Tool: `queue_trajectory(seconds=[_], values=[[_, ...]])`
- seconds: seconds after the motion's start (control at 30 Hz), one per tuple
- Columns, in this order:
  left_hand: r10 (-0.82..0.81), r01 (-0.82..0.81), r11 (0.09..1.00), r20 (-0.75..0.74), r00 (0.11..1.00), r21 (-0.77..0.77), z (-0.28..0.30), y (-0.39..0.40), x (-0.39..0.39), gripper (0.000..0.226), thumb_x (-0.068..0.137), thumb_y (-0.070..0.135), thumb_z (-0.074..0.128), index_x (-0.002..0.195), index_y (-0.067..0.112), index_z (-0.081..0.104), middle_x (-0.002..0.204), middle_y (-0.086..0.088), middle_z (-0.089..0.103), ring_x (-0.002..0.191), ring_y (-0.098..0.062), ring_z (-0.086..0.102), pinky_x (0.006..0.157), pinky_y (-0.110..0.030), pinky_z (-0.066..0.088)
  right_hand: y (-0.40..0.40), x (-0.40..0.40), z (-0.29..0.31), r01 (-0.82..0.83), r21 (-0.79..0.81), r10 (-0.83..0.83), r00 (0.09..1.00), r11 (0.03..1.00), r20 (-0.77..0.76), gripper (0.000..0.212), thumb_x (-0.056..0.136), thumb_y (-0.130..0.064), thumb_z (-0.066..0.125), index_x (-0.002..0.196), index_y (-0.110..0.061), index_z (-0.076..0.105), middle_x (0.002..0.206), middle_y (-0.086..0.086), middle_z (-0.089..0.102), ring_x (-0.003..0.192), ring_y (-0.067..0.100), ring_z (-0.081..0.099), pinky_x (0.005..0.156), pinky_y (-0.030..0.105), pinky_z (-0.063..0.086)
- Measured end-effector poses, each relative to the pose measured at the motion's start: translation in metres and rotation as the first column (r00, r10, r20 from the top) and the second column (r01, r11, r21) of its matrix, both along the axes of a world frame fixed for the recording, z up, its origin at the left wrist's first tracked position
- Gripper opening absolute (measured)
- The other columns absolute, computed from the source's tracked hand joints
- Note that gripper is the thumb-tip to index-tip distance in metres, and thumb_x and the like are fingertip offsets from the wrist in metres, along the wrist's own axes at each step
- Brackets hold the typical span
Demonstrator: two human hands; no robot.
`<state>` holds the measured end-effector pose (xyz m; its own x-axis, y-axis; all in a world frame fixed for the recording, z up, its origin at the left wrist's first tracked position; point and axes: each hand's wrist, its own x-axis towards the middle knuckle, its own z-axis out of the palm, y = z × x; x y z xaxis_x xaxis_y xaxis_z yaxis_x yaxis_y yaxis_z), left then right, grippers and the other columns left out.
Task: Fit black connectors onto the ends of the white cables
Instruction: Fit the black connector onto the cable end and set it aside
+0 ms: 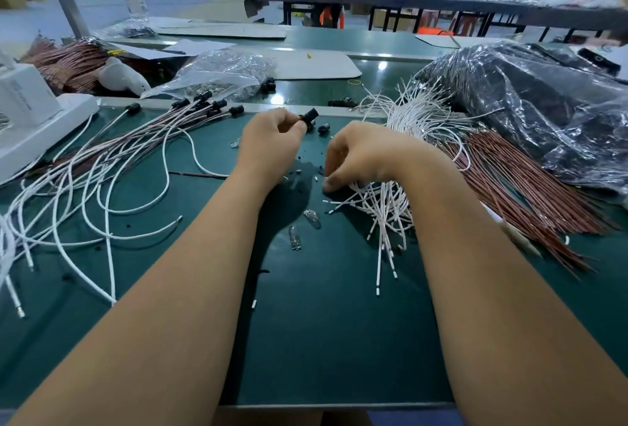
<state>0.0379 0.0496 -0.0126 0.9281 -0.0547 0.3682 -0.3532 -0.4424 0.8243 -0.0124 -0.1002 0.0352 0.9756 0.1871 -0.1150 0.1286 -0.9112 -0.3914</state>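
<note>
Above green mat, left fingers (299,128) pinch black connector (310,117), right fingers (331,184) curled into white cables (380,208) — grip hidden.

a dark green tabletop (326,340) carries loose white cables (102,194) sprawled on its left part, several ending in black connectors (210,104) near the far edge. a heap of bare-ended white cables (384,208) lies right of centre, with a fan of reddish-brown wires (530,194) beside it. two small clear glass bulbs (304,226) lie mid-table. a crinkled plastic bag (543,109) sits far right, a white device (30,119) at far left.
</note>
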Motion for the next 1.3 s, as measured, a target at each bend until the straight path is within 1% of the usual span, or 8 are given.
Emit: queue_trajectory(seconds=[0.07, 0.13, 0.3, 0.37, 0.47, 0.8, 0.97, 1.3], values=[[-0.014, 0.014, 1.000, -0.009, 1.000, -0.008, 0.001, 0.000, -0.001, 0.014, 0.093, 0.022, 0.057, 0.085, 0.014, 0.065, 0.070, 0.001, 0.061, 0.045, 0.000, 0.043, 0.053, -0.023, 0.034, 0.001, 0.002, -0.003, 0.024, 0.049, -0.027, 0.998, 0.999, 0.058, 0.009, 0.078, -0.023, 0.078, 0.077, -0.019, 0.070, 0.071, -0.004, 0.069, 0.056, 0.006, 0.061, 0.052, 0.020, 0.047], [-0.037, 0.036, 0.999, -0.023, 0.999, -0.018, 0.002, 0.000, -0.002, 0.013, 0.093, 0.020, 0.057, 0.085, 0.014, 0.066, 0.070, 0.001, 0.063, 0.039, 0.002, 0.040, 0.050, -0.020, 0.034, 0.000, 0.005, -0.006, 0.077, 0.234, -0.119, 0.978, 0.969, 0.171, 0.007, 0.081, -0.014, 0.070, 0.075, -0.017, 0.068, 0.069, -0.003, 0.068, 0.051, 0.002, 0.059, 0.052, 0.020, 0.048], [-0.137, 0.132, 0.987, -0.062, 0.989, -0.087, 0.003, 0.000, -0.007, 0.015, 0.094, 0.016, 0.057, 0.084, 0.012, 0.067, 0.065, 0.003, 0.060, 0.040, 0.001, 0.038, 0.044, -0.010, 0.033, -0.013, 0.011, -0.015, 0.145, 0.806, -0.376, 0.921, 0.573, 0.102, 0.016, 0.085, 0.001, 0.057, 0.081, -0.012, 0.065, 0.071, 0.005, 0.067, 0.056, 0.009, 0.060, 0.057, 0.022, 0.053], [-0.164, 0.157, 0.983, -0.068, 0.984, -0.098, 0.004, 0.000, -0.007, 0.014, 0.094, 0.015, 0.058, 0.086, 0.010, 0.068, 0.071, -0.002, 0.062, 0.043, 0.001, 0.038, 0.047, -0.011, 0.035, -0.018, 0.011, -0.018, 0.139, 0.872, -0.368, 0.928, 0.470, 0.050, 0.014, 0.088, 0.001, 0.058, 0.084, -0.010, 0.067, 0.072, 0.005, 0.067, 0.059, 0.012, 0.061, 0.059, 0.023, 0.053], [-0.181, 0.175, 0.980, -0.071, 0.981, -0.091, 0.004, 0.000, -0.007, 0.013, 0.094, 0.015, 0.058, 0.087, 0.011, 0.068, 0.073, -0.003, 0.064, 0.046, -0.001, 0.039, 0.048, -0.012, 0.036, -0.020, 0.013, -0.022, 0.126, 0.899, -0.353, 0.935, 0.419, 0.033, 0.012, 0.090, -0.002, 0.060, 0.087, -0.009, 0.068, 0.073, 0.005, 0.065, 0.061, 0.012, 0.060, 0.061, 0.022, 0.053], [-0.188, 0.183, 0.981, -0.062, 0.980, -0.069, 0.003, 0.000, -0.009, 0.011, 0.093, 0.015, 0.061, 0.087, 0.011, 0.069, 0.073, -0.005, 0.064, 0.044, 0.002, 0.040, 0.046, -0.009, 0.035, -0.018, 0.014, -0.024, 0.091, 0.895, -0.336, 0.939, 0.437, 0.069, 0.014, 0.089, -0.001, 0.061, 0.086, -0.011, 0.070, 0.074, 0.003, 0.065, 0.063, 0.011, 0.061, 0.064, 0.022, 0.053], [-0.183, 0.182, 0.983, -0.032, 0.983, -0.033, 0.003, 0.000, -0.009, 0.009, 0.091, 0.017, 0.063, 0.087, 0.014, 0.071, 0.087, -0.022, 0.068, 0.062, -0.011, 0.048, 0.059, -0.020, 0.041, -0.017, 0.013, -0.024, 0.087, 0.876, -0.360, 0.927, 0.475, 0.102, 0.015, 0.088, -0.001, 0.061, 0.085, -0.011, 0.070, 0.076, 0.006, 0.064, 0.065, 0.013, 0.061, 0.065, 0.023, 0.054], [-0.185, 0.184, 0.983, -0.046, 0.982, -0.025, 0.002, -0.001, -0.009, 0.013, 0.091, 0.017, 0.062, 0.084, 0.010, 0.071, 0.081, -0.020, 0.068, 0.054, -0.008, 0.044, 0.051, -0.016, 0.038, -0.014, 0.013, -0.025, 0.026, 0.841, -0.338, 0.922, 0.541, 0.189, 0.012, 0.086, -0.001, 0.066, 0.084, -0.011, 0.071, 0.072, 0.005, 0.063, 0.063, 0.011, 0.061, 0.067, 0.024, 0.056]])
